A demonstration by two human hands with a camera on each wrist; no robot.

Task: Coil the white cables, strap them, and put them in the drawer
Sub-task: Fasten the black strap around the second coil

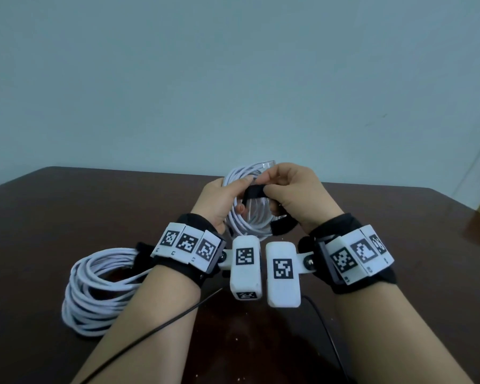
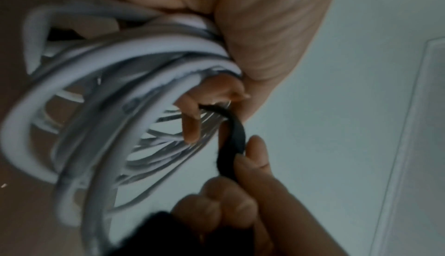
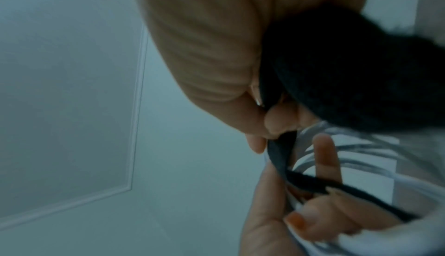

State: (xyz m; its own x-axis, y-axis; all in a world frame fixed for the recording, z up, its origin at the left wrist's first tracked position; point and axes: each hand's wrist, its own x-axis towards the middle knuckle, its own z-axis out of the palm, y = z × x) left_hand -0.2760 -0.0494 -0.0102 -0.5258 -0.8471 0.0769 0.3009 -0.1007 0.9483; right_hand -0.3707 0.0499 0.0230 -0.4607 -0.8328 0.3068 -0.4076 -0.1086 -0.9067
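On the left of the dark brown worktop (image 1: 39, 206) a finished coil of white cable (image 1: 94, 289) lies flat, a black strap already round it. Above the middle, the left hand (image 1: 222, 200) has its grip curled round a second coil of white cable (image 1: 250, 220), which it holds upright off the surface, while the right hand (image 1: 297, 195) pinches a black strap (image 1: 254, 191) between thumb and fingers where it crosses the bundle. The likeliest slip, I judge, is the loops springing apart: if the left hand loosens before the strap closes on itself, the outer turns could fan out (the left wrist view already shows them spread unevenly). The strap could also catch only some turns, or twist so that it will not fasten; its free tail (image 1: 284, 227) hangs low on the right and could snag. The worktop carries pale specks and ends at a plain blue-green wall (image 1: 233, 79). No drawer is in view.
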